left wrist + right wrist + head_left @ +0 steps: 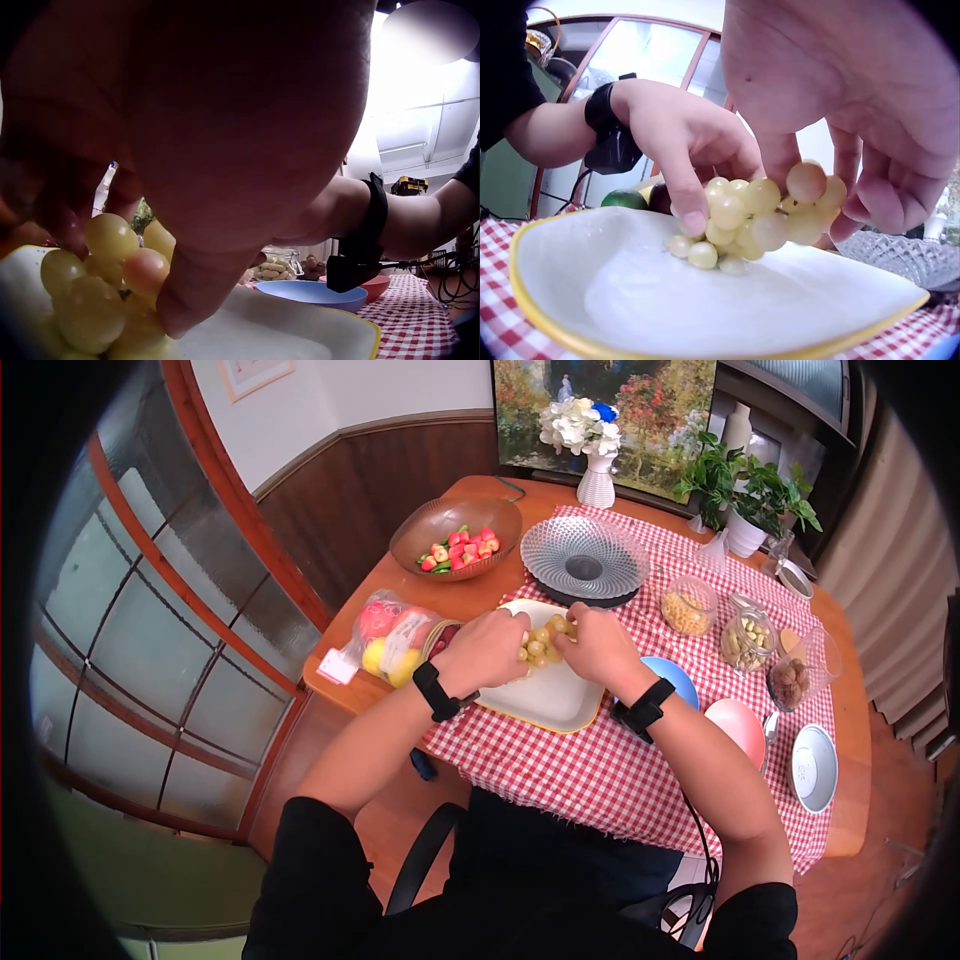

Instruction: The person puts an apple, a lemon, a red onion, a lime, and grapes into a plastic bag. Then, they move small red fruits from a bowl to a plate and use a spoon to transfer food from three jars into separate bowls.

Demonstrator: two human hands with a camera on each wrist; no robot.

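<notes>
Over a white square dish (552, 703) with a yellow rim, a bunch of pale green grapes (540, 647) is held between both hands. My left hand (487, 650) grips the bunch from its left side; in the right wrist view its thumb (690, 206) presses against the grapes (731, 214). From the other side my right hand (602, 645) pinches the bunch near its right end, its fingers curled about the upper grapes. The lowest grapes hang close over the dish's white surface (652, 285). Part of the bunch is hidden behind the fingers in the head view.
Left of the dish lies a clear bag of fruit (385, 640). Behind stand a brown bowl (410, 540) of small red fruit and a ribbed glass bowl (560, 550). To the right are a blue bowl (672, 678), a pink bowl (735, 730), a pale bowl (815, 770) and several jars.
</notes>
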